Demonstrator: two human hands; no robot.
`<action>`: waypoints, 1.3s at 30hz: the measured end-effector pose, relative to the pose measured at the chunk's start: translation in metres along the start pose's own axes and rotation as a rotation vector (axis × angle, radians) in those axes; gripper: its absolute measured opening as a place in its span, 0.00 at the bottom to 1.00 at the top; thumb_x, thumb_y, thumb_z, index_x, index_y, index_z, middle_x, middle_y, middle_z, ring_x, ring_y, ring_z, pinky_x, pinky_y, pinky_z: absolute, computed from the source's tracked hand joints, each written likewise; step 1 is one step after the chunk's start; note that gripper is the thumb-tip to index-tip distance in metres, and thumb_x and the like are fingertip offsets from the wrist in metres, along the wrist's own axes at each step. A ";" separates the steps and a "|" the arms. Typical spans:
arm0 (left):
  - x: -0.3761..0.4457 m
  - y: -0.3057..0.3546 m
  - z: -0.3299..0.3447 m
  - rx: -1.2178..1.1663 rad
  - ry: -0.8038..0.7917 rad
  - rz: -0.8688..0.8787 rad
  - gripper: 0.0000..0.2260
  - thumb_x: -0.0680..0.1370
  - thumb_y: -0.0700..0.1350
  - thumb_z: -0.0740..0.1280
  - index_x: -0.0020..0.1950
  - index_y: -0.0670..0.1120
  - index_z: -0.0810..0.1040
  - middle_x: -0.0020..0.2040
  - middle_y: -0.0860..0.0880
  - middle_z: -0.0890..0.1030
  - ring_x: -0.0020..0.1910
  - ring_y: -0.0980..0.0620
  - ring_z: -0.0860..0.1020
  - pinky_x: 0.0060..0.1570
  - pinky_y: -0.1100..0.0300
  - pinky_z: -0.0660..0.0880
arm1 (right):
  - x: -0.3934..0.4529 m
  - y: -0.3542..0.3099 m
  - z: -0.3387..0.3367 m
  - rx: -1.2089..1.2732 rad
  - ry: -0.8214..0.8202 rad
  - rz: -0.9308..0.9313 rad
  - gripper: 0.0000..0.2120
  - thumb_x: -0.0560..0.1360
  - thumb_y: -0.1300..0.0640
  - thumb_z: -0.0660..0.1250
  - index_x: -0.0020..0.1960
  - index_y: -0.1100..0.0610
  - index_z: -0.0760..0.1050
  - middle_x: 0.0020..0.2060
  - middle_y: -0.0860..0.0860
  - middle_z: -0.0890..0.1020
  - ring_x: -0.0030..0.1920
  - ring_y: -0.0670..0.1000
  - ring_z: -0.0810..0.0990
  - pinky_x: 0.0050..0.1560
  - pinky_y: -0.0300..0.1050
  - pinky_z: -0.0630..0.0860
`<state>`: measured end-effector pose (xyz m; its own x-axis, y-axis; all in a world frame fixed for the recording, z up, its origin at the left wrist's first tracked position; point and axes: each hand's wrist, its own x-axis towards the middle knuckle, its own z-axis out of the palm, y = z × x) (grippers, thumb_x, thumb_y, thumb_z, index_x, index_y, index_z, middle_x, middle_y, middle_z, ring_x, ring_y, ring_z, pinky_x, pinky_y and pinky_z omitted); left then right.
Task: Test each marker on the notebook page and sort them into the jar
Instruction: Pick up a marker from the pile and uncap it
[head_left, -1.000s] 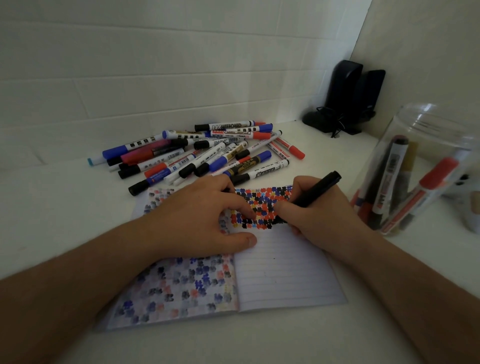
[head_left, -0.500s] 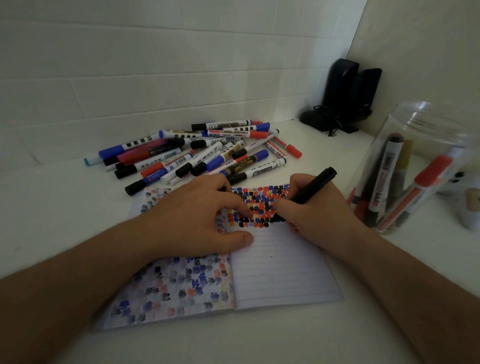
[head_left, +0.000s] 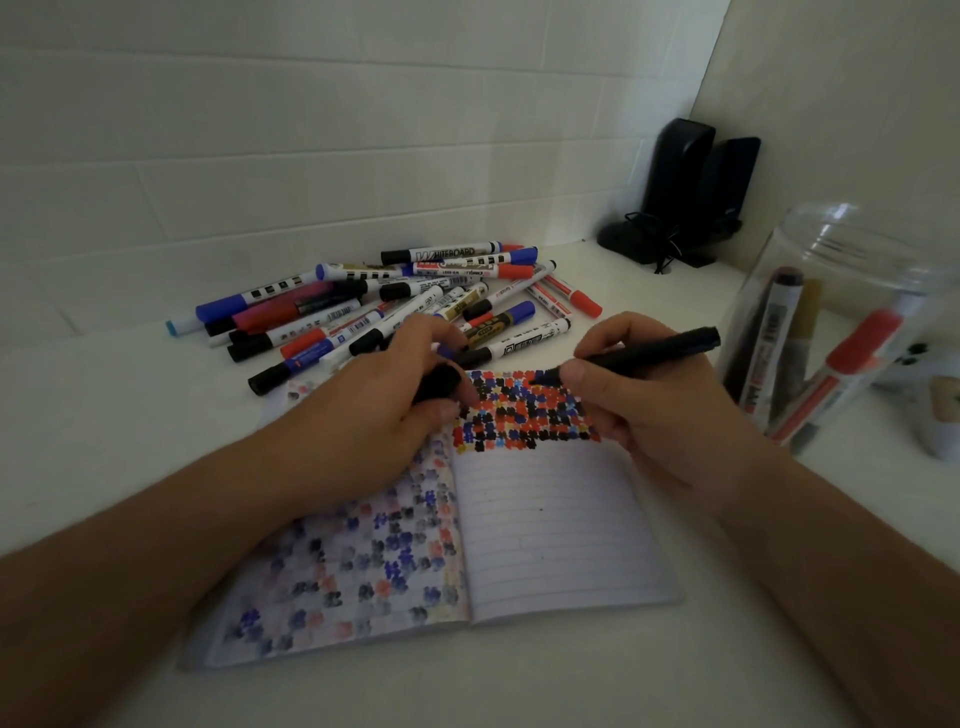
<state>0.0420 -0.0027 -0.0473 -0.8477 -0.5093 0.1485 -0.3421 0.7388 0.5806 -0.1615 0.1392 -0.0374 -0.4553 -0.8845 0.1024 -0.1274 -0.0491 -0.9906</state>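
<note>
- Black marker (head_left: 644, 354), slim and matte, uncapped, pinched in right hand (head_left: 649, 410), tail toward two o'clock.
- Left hand (head_left: 384, 410) curls round black cap (head_left: 441, 382).
- Notebook (head_left: 550, 519): blotched top rows.

The left hand (head_left: 384, 410) covers the upper left page of the notebook (head_left: 561, 530) and most of a black cap (head_left: 439, 382); jar (head_left: 852, 332) cut off at right edge; labels on the marker pile (head_left: 395, 306) mostly illegible.
</note>
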 end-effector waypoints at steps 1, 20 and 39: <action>0.000 0.000 -0.001 -0.042 0.004 -0.016 0.15 0.82 0.47 0.67 0.62 0.60 0.65 0.55 0.66 0.81 0.54 0.70 0.77 0.49 0.71 0.74 | -0.001 -0.001 0.001 0.119 -0.036 0.019 0.02 0.71 0.58 0.74 0.43 0.53 0.82 0.31 0.52 0.79 0.31 0.48 0.75 0.30 0.40 0.74; -0.001 0.013 -0.002 -0.005 0.085 0.066 0.06 0.80 0.53 0.67 0.55 0.60 0.72 0.41 0.62 0.80 0.38 0.64 0.78 0.36 0.71 0.71 | -0.005 -0.002 0.016 0.108 -0.105 0.009 0.05 0.75 0.56 0.69 0.50 0.55 0.79 0.43 0.60 0.86 0.37 0.56 0.81 0.35 0.44 0.79; -0.009 0.021 0.007 0.327 0.147 0.249 0.18 0.83 0.60 0.52 0.61 0.53 0.74 0.47 0.55 0.78 0.44 0.54 0.74 0.44 0.53 0.74 | -0.010 0.003 0.029 -0.008 -0.128 -0.136 0.06 0.76 0.54 0.72 0.52 0.53 0.83 0.40 0.53 0.87 0.36 0.51 0.82 0.39 0.39 0.77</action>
<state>0.0393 0.0201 -0.0419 -0.8620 -0.3375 0.3782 -0.2647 0.9360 0.2320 -0.1319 0.1351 -0.0436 -0.3172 -0.9219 0.2223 -0.1874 -0.1688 -0.9677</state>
